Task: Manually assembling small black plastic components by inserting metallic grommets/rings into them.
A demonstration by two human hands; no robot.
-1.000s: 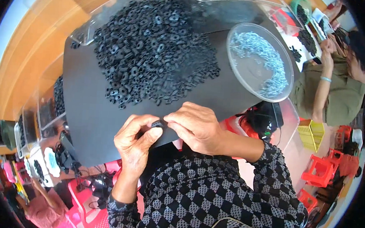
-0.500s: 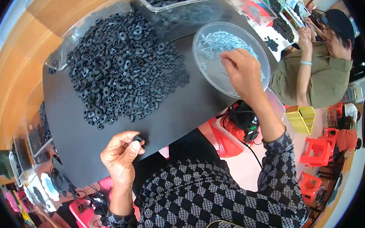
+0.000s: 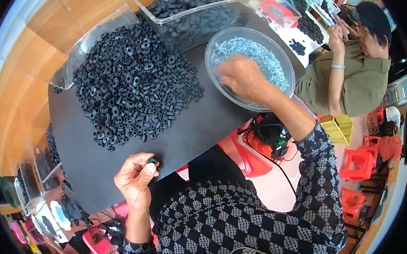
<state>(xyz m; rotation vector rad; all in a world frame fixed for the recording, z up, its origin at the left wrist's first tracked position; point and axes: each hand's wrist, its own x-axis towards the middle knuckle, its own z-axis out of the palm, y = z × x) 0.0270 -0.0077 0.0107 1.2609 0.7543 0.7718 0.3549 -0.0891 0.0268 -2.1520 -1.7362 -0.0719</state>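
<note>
Leftmost on the dark tabletop (image 3: 196, 126), a broad heap of black parts (image 3: 127, 82) is spread, its near edge lying just beyond the left hand (image 3: 135, 183). By that hand, one black part (image 3: 153, 160) is pinched between thumb and forefinger, held up near the table's front edge and apart from the heap. The part is seen as a short, stubby piece with a rounded end; which way its long axis is turned cannot be made out at this size.

To the right of the pinched part, a stretch of bare tabletop is left between the two hands. Beyond it, farther from the body, a round clear bowl (image 3: 208, 57) is set, with small silvery pieces (image 3: 274, 68) scattered thickly along its far and right sides. Over the bowl's left part the right hand (image 3: 241, 78) is held, back upward and fingers curled down; whether anything is gripped by those fingertips cannot be told, since they are hidden and blurred. By the right hand the silvery pieces are much more closely approached than by the left, while the pinched part is found well apart from it, leftward and nearer the body.
</note>
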